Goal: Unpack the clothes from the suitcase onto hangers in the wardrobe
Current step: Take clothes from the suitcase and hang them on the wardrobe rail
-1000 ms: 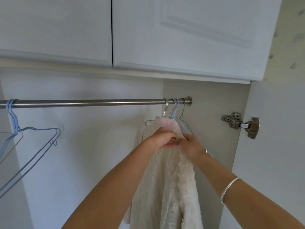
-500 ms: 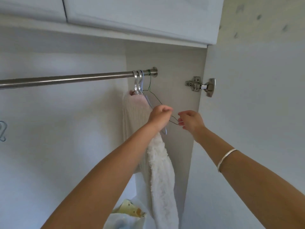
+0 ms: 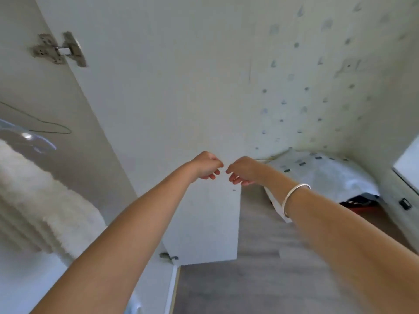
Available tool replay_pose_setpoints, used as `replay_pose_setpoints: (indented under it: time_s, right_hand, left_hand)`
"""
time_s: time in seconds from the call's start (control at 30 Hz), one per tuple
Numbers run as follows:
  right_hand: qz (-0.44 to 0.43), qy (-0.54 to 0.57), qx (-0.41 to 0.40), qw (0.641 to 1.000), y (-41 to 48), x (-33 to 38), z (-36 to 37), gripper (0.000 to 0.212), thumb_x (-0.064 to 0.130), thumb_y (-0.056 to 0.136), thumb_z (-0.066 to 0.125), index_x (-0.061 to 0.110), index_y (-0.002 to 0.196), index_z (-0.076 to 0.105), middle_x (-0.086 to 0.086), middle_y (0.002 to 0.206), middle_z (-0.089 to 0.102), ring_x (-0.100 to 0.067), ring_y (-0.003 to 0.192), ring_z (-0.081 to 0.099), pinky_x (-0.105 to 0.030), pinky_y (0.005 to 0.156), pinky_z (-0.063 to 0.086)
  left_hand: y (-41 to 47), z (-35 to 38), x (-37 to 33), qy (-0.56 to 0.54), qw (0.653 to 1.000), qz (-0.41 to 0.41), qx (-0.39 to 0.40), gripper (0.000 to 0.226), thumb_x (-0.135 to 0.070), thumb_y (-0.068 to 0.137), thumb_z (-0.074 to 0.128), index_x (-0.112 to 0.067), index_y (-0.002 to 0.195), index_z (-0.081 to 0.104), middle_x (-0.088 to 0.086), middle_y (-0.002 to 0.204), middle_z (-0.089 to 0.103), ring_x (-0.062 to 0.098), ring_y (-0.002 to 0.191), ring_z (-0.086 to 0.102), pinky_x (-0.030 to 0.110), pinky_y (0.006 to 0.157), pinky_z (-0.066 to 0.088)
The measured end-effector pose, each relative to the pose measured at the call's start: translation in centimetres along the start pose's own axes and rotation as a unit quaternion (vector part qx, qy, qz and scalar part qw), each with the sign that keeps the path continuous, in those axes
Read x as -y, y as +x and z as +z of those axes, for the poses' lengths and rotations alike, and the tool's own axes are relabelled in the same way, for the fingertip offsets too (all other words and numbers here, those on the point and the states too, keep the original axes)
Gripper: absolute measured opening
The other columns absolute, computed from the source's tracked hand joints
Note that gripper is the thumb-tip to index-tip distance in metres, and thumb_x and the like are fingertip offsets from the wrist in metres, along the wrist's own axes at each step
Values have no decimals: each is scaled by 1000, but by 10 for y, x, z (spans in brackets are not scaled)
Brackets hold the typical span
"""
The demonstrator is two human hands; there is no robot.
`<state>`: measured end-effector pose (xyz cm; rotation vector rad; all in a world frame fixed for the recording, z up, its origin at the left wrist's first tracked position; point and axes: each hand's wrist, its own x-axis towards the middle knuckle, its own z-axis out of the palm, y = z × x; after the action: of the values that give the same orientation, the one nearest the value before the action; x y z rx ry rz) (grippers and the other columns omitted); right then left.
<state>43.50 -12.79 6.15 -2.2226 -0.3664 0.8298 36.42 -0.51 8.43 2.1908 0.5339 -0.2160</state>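
Both arms are seen stretched forward, in front of the open white wardrobe door (image 3: 181, 98). The left hand (image 3: 205, 165) is held with fingers loosely curled downward; nothing is gripped in it. The right hand (image 3: 241, 171) is held just beside it, almost knuckle to knuckle, fingers likewise loosely curled and nothing held. A silver bangle (image 3: 292, 196) is worn on the right wrist. The fluffy white garment (image 3: 45, 196) is found at the far left edge, inside the wardrobe, well apart from both hands. It is draped over a clear plastic hanger (image 3: 29, 138). A thin wire hanger (image 3: 65, 132) is noted just behind that one, bare. A metal hinge (image 3: 59, 49) is fixed at the upper left of the door, and a second hinge (image 3: 169, 256) is seen near its lower corner. Spotted wallpaper (image 3: 328, 87) is noted at right, above a patterned white cover (image 3: 328, 175). A dark and red object (image 3: 358, 201) is partly hidden beneath the cover; what it is cannot be told. Grey wood-look flooring (image 3: 260, 279) is seen below.
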Motion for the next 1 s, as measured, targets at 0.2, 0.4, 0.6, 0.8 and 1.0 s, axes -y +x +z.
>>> replay_pose_setpoints:
  time_s: [0.2,0.4,0.6,0.8,1.0]
  right_hand:
    - [126,0,-95,987,-44,-157,-110,24,22,97,43,7,109,59,-7,95,63,-19,84,57,-27,68,44]
    - [240,84,-195,947,-141,-339,-218,16,18,96,47,11,87,58,3,50,61,-11,52,52,-24,52,42]
    - [334,198,-289,875,-245,-493,-277,20,18,94,49,6,105,62,-5,86,66,-13,61,58,-22,58,46]
    - [400,305,-365,783,-330,-588,-283,28,20,95,48,5,114,59,-5,87,69,-14,69,63,-22,61,47]
    - [449,398,-432,674,-402,-656,-262,29,19,95,46,5,114,62,-3,80,67,-11,64,59,-23,58,44]
  left_hand:
    - [21,143,-109,63,987,90,121,20,-19,95,50,-11,107,63,3,82,61,13,64,55,21,58,43]
    - [13,323,-233,141,944,166,247,28,-24,97,44,-10,118,58,6,100,62,19,81,59,27,69,46]
    - [-26,485,-328,179,891,224,351,26,-23,96,45,-14,117,57,5,101,63,19,84,60,30,80,47]
    - [-70,610,-382,250,813,289,440,29,-23,96,44,-12,120,57,6,102,66,19,83,61,29,79,48]
    - [-109,724,-405,309,724,346,511,24,-23,95,44,-13,112,59,3,92,65,17,73,60,23,62,45]
